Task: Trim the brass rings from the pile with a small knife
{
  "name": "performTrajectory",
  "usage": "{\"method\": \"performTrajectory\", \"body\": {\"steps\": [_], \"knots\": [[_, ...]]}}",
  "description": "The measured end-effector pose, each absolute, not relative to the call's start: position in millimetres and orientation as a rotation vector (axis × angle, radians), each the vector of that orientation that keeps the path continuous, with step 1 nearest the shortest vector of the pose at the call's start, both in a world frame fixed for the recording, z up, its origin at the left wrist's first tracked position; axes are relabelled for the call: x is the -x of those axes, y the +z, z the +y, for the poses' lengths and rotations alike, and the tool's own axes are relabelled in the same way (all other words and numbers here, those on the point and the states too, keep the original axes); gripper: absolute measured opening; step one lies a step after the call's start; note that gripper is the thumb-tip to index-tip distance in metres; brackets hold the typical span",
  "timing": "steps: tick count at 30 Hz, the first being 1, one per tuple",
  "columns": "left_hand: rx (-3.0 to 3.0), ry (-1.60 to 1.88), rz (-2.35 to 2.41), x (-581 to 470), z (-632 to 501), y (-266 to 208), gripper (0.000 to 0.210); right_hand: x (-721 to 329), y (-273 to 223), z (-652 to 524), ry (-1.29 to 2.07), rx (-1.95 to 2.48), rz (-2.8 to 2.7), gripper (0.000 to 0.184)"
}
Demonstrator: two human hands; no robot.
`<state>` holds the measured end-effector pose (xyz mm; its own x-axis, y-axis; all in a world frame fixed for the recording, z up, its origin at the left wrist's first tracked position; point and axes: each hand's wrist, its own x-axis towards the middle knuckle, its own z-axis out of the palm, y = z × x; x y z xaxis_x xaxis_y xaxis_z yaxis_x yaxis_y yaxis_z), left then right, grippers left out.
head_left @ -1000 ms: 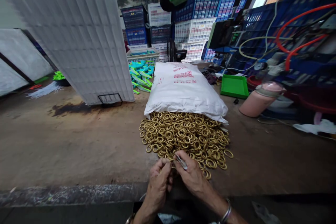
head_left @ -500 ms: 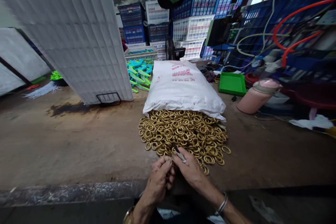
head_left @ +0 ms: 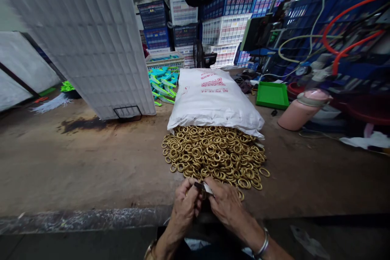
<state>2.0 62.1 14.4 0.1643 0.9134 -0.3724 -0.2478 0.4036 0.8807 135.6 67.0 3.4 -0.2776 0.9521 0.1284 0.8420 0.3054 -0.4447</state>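
Observation:
Both of my hands meet at the near edge of the ring pile, above the table's front edge. My right hand (head_left: 224, 202) is closed on a small blade-like tool (head_left: 207, 189) with a white part and a dark, narrow end pointing left. My left hand (head_left: 185, 203) is closed, thumb against fingers, on what looks like one gold ring (head_left: 204, 196), mostly hidden by the fingers. The tool's dark end lies at the left fingertips. Just beyond both hands spreads a heap of gold rings (head_left: 213, 152), spilling from under a white printed sack (head_left: 213, 99).
A tall white padded panel (head_left: 88, 48) stands left on a wire stand (head_left: 128, 113). Teal and lime plastic pieces (head_left: 164, 83) lie behind it. Right of the sack are a green tray (head_left: 272, 94) and a pink bottle (head_left: 303, 109). Stacked crates (head_left: 227, 28) fill the back.
The tool in my right hand has swung down and left, so its dark end now meets my left fingertips. My right hand has turned inward. The view has shifted slightly.

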Motion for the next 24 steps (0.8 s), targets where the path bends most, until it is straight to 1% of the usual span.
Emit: {"method": "performTrajectory", "body": {"steps": [6,11,13,18,24], "knots": [[-0.787,0.925,1.13,-1,59,14,0.034,-133,1,67,0.282,1.634,-2.23,0.03],[-0.792,0.877,0.976,3,44,26,0.029,-148,-1,74,0.223,1.822,-2.183,0.018],[-0.728,0.9,0.914,6,42,30,0.027,-154,-3,76,0.175,1.829,-2.145,0.016],[-0.548,1.054,0.895,17,49,24,0.025,-156,-11,70,0.2,1.722,-2.117,0.019],[-0.502,1.096,0.864,29,50,13,0.017,-151,-14,57,0.324,1.736,-2.173,0.029]]}}
